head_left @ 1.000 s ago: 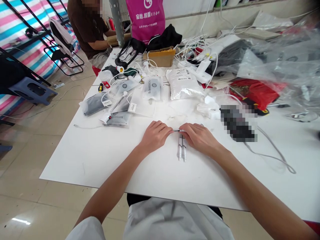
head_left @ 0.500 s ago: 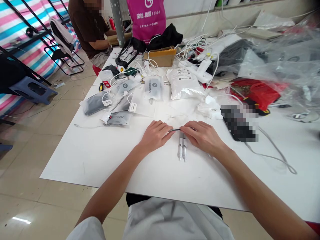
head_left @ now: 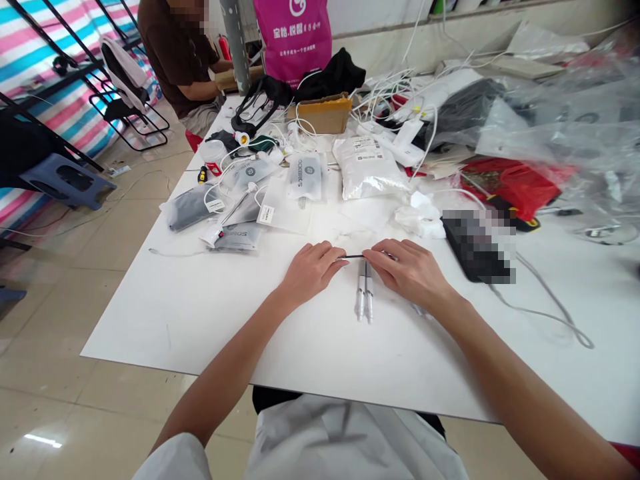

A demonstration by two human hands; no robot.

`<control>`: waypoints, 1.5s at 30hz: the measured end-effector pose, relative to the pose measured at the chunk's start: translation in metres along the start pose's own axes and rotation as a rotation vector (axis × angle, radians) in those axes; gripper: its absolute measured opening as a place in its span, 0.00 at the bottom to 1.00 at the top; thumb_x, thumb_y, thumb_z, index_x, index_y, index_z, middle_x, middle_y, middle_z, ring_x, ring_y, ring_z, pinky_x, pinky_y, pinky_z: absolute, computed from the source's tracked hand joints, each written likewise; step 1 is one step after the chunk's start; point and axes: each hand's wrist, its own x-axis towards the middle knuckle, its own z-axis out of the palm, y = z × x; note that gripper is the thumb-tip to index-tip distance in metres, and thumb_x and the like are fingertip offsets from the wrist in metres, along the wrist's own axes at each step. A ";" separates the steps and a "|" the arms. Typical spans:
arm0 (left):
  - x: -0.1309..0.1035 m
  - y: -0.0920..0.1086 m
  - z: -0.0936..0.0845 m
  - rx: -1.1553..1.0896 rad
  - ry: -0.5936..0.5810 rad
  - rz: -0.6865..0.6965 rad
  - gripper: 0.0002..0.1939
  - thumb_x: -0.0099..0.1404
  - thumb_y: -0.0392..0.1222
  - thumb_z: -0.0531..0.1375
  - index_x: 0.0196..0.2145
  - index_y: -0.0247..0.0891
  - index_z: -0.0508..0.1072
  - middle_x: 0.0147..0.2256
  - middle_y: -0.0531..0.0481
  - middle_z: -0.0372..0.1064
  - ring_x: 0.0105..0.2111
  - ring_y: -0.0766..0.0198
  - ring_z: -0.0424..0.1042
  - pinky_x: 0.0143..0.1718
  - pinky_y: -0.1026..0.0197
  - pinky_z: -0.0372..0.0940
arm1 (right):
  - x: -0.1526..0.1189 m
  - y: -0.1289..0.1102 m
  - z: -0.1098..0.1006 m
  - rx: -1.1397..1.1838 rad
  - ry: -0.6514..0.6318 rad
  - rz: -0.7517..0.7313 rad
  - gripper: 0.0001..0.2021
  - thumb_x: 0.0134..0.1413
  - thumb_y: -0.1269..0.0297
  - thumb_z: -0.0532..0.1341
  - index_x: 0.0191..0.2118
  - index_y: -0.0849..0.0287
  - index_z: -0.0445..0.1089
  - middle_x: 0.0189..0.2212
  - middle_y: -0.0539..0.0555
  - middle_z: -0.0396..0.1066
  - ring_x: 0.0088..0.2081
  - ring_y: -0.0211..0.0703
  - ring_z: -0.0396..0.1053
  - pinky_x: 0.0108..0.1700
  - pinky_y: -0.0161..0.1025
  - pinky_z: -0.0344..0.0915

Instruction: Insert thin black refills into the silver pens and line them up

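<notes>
On my camera feed, 2 pens (head_left: 369, 300) lie in from the table's (head_left: 175, 313) near edge. A slack pinch could drop the thin dark rod (head_left: 354, 256) just beyond onto them. My left hand (head_left: 309, 270) and right hand (head_left: 409, 270) face each other, palms down, both pinching that rod. Packets (head_left: 190, 208) lie farther back, toward the left edge.

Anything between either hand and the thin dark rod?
Nothing visible: left hand and right hand both pinch the thin dark rod. Two pens lie on its near side, not blocking.
</notes>
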 end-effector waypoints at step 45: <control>0.001 -0.001 -0.003 0.042 0.024 0.032 0.14 0.82 0.46 0.55 0.46 0.38 0.77 0.35 0.49 0.76 0.35 0.62 0.73 0.41 0.57 0.60 | 0.004 -0.007 -0.002 -0.025 0.044 -0.048 0.12 0.67 0.77 0.60 0.48 0.55 0.76 0.37 0.52 0.79 0.32 0.39 0.71 0.34 0.40 0.62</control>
